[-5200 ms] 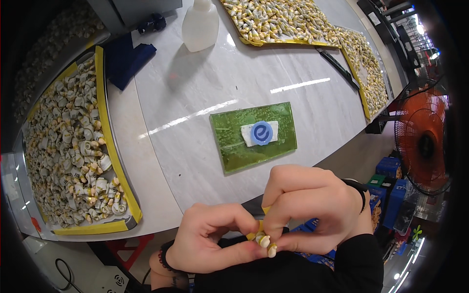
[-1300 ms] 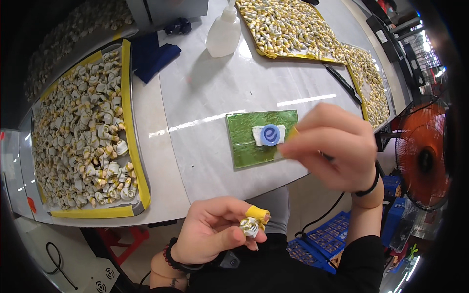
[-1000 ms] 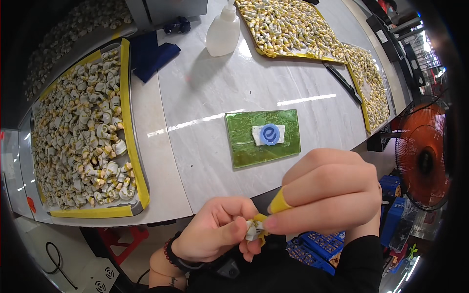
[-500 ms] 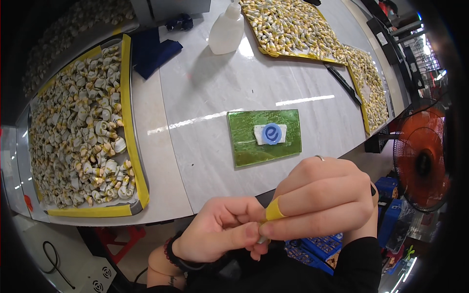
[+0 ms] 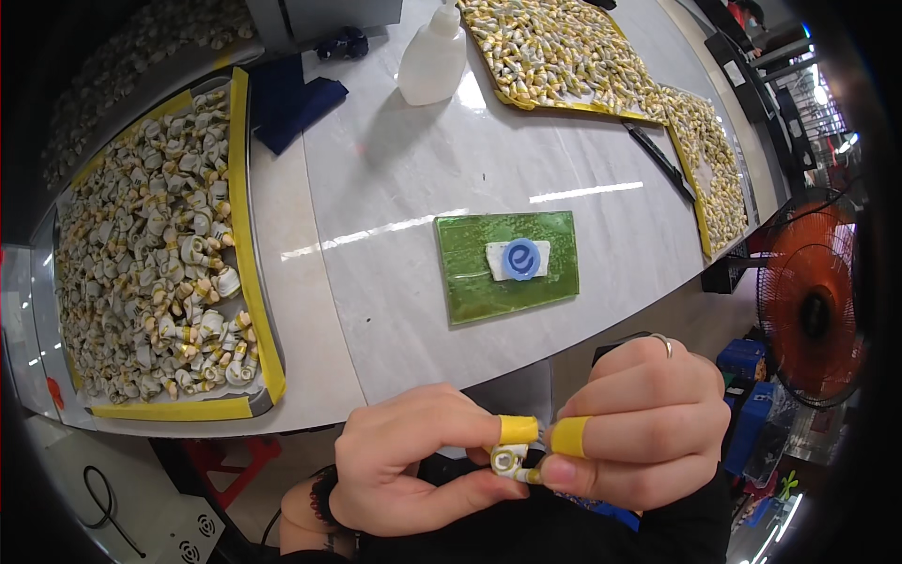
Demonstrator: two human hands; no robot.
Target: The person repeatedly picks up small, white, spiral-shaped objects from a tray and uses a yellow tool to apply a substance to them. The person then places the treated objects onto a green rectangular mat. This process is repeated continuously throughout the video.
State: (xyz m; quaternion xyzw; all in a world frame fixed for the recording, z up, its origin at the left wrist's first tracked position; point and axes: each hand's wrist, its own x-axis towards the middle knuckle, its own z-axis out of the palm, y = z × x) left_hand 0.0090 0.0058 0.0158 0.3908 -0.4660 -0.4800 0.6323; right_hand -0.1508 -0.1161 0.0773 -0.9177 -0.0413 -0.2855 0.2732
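Note:
My left hand (image 5: 413, 456) pinches a small white figurine piece with gold trim (image 5: 507, 459) between thumb and forefinger. A hollow round opening in the piece shows towards me. My right hand (image 5: 653, 423) closes its thumb and forefinger on the thin end at the piece's right side; those fingertips partly hide it. Yellow tape wraps a finger on each hand. Beyond the hands, on the table, lies a green slab (image 5: 460, 282). On it rests a white pad (image 5: 495, 266) under a blue disc (image 5: 521, 258) with a dark swirl.
A yellow-taped tray (image 5: 268, 348) full of similar white pieces stands at left. Farther off are a pump bottle (image 5: 432, 66), a dark blue cloth (image 5: 291, 108) and another filled tray (image 5: 573, 112). A black pen-like tool (image 5: 658, 160) lies beside it. An orange fan (image 5: 808, 301) stands right of the table.
My hands have drawn slightly apart and turned, bringing the white piece into plain sight between them. The left forefinger's yellow tape now shows. The slab and trays stay put.

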